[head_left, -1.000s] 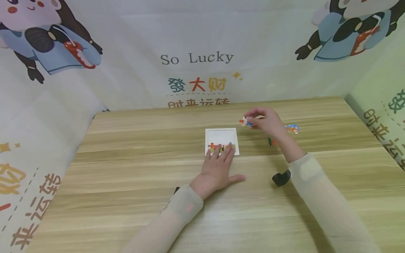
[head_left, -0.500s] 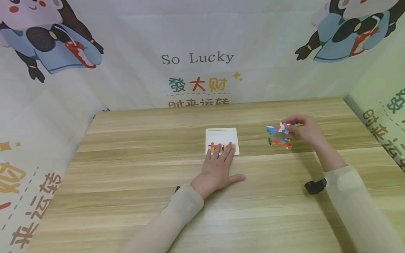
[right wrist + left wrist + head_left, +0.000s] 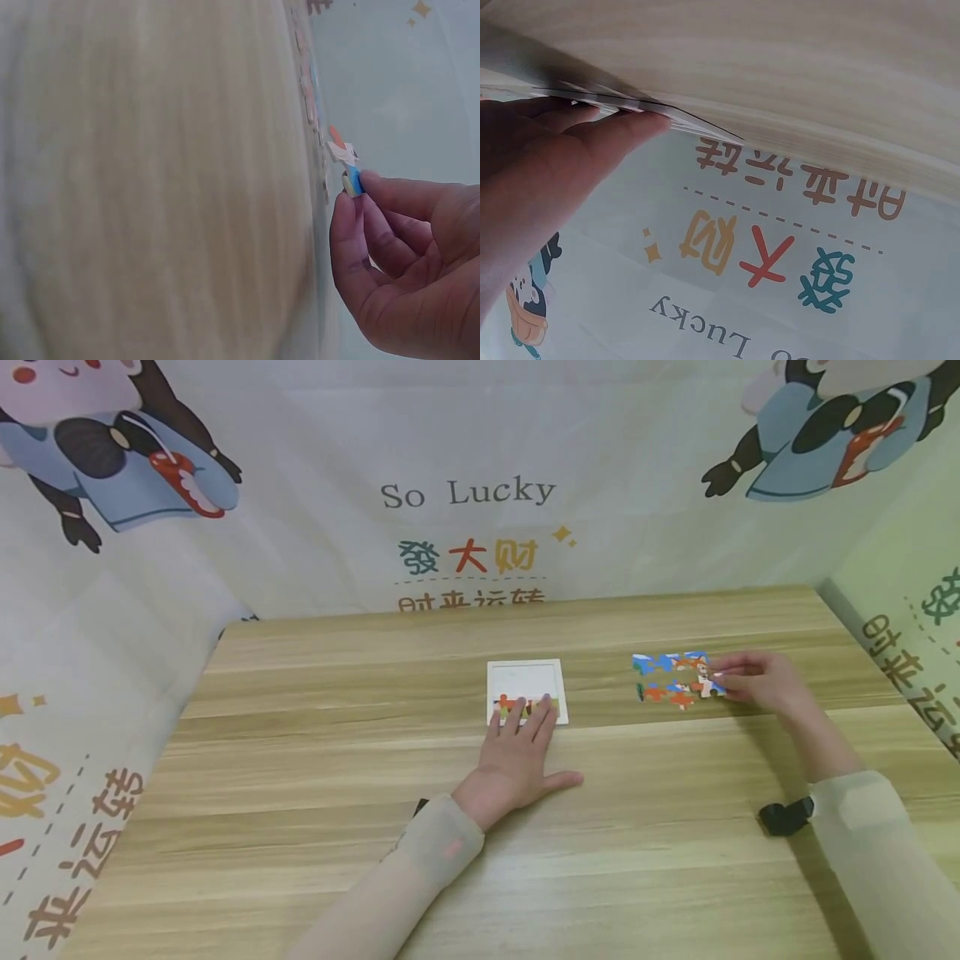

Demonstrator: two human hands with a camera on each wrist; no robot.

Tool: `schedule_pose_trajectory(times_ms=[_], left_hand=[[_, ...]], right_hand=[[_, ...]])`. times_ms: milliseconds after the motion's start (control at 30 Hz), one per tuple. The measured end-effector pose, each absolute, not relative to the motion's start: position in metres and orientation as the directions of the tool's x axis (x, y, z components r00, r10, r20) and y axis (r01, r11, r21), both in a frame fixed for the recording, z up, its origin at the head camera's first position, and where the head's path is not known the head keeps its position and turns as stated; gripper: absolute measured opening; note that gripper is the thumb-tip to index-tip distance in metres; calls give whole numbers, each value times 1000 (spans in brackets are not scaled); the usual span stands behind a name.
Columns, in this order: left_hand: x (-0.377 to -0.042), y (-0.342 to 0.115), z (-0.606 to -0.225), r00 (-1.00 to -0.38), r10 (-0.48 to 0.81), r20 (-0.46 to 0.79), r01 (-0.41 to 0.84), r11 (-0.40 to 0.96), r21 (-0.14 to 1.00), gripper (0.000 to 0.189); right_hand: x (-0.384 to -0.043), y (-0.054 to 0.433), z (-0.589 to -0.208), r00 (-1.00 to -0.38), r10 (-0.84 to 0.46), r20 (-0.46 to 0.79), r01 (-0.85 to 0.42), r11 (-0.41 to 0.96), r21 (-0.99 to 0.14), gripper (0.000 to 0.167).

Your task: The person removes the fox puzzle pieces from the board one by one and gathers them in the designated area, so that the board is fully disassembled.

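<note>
In the head view, my left hand [image 3: 513,768] lies flat with spread fingers over the near edge of a small white puzzle tray [image 3: 525,663]. A strip of joined jigsaw pieces [image 3: 507,704] fills the tray's near part, partly covered by my fingertips. To the right, my right hand [image 3: 768,681] pinches a jigsaw piece [image 3: 352,178] between thumb and fingers, tilted close above the table in the right wrist view. It overlaps the right end of a group of loose jigsaw pieces [image 3: 662,663] patterned in blue, orange and white.
Wood-grain tabletop [image 3: 300,735] surrounds the tray and pieces. A printed cloth [image 3: 315,485] with lettering and cartoon figures hangs behind the table and along its sides. A black wrist device [image 3: 783,817] sits at my right cuff.
My right hand has carried the jigsaw piece from beside the tray rightward, over the loose pieces, to their right end, and turned it. My left hand stays on the tray.
</note>
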State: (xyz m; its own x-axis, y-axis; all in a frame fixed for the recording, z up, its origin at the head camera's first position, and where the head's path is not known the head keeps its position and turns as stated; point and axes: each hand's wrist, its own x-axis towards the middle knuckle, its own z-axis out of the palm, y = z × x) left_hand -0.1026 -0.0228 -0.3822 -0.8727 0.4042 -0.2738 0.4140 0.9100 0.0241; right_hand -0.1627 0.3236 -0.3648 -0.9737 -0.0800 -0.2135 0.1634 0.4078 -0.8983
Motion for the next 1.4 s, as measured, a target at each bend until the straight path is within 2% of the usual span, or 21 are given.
schedule_pose_trajectory(times_ms=[667,833,1033,1067,1233,1400], left_hand=[[-103,-23,-382,-874,405,-268,413,910,26,97],[-103,-23,-382,-874,402,-275,410,911,28,97],[-102,-24,-379,-870,406,-281,407,912,59,97],[-102,-24,-378,-869,407,-281,407,911,63,96],[-103,-23,-376,-863,411,-295,411,910,65,96],[-103,-22,-375,-857,419,-300,421,905,59,97]], right_hand=[[-164,332,-371,-966,-81,-244,198,373,-906,36],[-163,335,-370,-970,-67,-234,193,375,-907,29],[-161,335,-366,-977,-37,-212,175,435,-883,9],[-161,334,-365,-979,-30,-201,166,456,-875,11],[-162,323,-357,-986,-9,-166,134,546,-827,41],[-167,306,-348,-987,-24,-159,114,594,-796,48]])
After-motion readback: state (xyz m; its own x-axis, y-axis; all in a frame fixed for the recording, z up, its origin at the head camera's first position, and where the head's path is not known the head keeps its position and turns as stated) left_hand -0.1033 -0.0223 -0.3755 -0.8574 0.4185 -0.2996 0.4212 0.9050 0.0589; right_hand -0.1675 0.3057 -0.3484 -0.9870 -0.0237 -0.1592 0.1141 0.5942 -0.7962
